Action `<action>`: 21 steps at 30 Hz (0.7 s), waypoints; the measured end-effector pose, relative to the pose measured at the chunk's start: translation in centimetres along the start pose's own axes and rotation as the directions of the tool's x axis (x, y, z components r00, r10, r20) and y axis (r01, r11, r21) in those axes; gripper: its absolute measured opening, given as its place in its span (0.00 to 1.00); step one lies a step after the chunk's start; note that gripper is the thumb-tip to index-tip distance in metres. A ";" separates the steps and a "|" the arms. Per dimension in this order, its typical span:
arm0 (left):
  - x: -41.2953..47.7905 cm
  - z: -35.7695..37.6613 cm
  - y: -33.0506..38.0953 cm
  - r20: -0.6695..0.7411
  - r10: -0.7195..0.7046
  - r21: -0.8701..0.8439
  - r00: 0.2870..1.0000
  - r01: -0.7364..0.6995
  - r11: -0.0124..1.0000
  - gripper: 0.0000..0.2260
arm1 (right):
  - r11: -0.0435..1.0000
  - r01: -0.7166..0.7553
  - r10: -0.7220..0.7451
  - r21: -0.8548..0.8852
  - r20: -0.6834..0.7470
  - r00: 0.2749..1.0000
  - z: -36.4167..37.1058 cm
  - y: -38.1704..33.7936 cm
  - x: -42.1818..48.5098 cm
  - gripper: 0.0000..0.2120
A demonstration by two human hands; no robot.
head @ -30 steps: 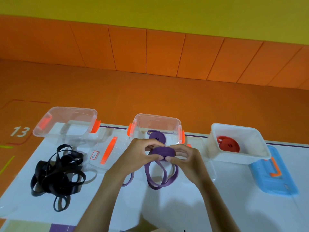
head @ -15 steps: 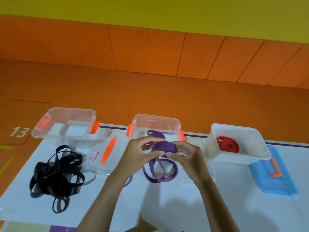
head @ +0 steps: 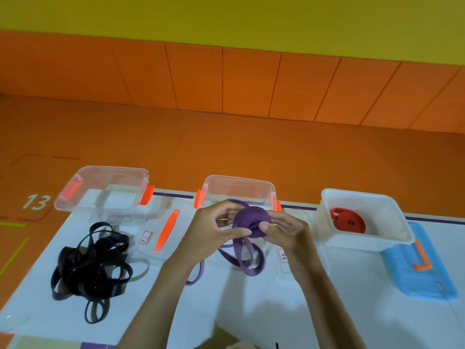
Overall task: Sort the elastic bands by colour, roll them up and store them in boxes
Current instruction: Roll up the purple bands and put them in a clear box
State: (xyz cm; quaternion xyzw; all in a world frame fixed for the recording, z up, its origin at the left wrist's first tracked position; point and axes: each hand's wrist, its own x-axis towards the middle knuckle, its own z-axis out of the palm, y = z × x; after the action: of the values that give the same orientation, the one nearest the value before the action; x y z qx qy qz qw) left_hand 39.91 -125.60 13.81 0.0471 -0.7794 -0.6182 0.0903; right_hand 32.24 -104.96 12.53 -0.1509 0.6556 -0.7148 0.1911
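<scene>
One red roll (head: 348, 222) sits in white box (head: 364, 242); left hand (head: 214, 233), right hand (head: 289, 231) pinch purple roll (head: 249, 219).

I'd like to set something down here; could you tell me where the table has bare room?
Bare table lies between the right forearm and the blue lid, and between the black bands and the left forearm. Around the purple band and clear lids it is crowded.

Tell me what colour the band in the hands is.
The band is purple; the head view shows it.
</scene>
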 end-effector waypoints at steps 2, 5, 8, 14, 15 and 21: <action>0.1 -0.1 0.2 -0.013 -0.021 -0.048 1.000 0.020 0.999 0.20 | 0.999 -0.011 0.011 0.047 0.004 1.000 0.2 0.1 0.0 0.12; 0.0 -0.6 0.1 -0.009 -0.056 -0.118 0.998 0.055 0.992 0.18 | 1.000 0.005 -0.004 -0.017 0.101 0.995 -0.1 -0.6 0.3 0.13; -0.1 -1.0 0.2 0.042 -0.046 -0.005 0.998 0.046 0.999 0.17 | 0.972 0.092 -0.056 -0.215 0.166 0.985 -0.4 -1.5 0.8 0.16; 0.2 -0.4 1.4 0.040 -0.020 -0.098 0.999 0.024 0.995 0.18 | 0.983 0.114 -0.103 -0.141 0.080 0.991 -0.2 -3.1 1.0 0.12; 0.2 -0.4 1.7 0.009 -0.024 -0.149 1.000 0.025 0.989 0.17 | 0.994 0.088 -0.084 -0.058 0.061 0.995 -0.1 -3.2 0.9 0.12; 0.6 -1.8 2.9 -0.006 0.033 -0.054 0.999 -0.034 0.998 0.11 | 0.998 0.042 -0.034 -0.055 0.138 0.990 0.7 -3.2 0.7 0.12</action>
State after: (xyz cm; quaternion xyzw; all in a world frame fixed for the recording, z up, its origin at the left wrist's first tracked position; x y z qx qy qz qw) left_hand 39.78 -126.73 17.02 0.0331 -0.7629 -0.6372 0.1039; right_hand 31.67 -105.68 15.72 -0.2176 0.6584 -0.6869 0.2176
